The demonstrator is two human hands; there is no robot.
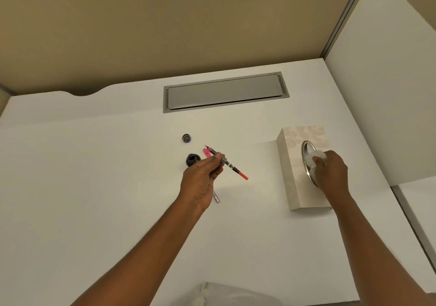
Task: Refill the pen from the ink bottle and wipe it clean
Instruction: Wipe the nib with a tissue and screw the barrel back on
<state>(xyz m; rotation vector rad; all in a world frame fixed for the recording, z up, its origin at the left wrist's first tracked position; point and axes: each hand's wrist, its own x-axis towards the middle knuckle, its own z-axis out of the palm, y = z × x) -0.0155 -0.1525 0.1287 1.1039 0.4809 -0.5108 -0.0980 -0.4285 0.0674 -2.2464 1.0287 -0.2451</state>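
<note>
My left hand [203, 175] holds the pen's inner section [232, 166] above the white desk, nib pointing up and away, its red-orange end toward the right. Just beyond that hand stands the open ink bottle [192, 159], dark ink visible inside. Its cap [186, 138] lies a little farther back. A pink pen part [207, 152] rests beside the bottle, and another pen piece [216, 197] lies partly hidden under my left hand. My right hand [331, 171] pinches a white tissue [317, 157] at the oval opening of the beige tissue box [295, 183].
A grey cable-tray lid [225, 92] is set into the desk [94, 164] at the back. A tan partition wall rises behind, and a white side panel [389, 93] stands at the right. Crumpled clear plastic [224, 294] lies at the near edge.
</note>
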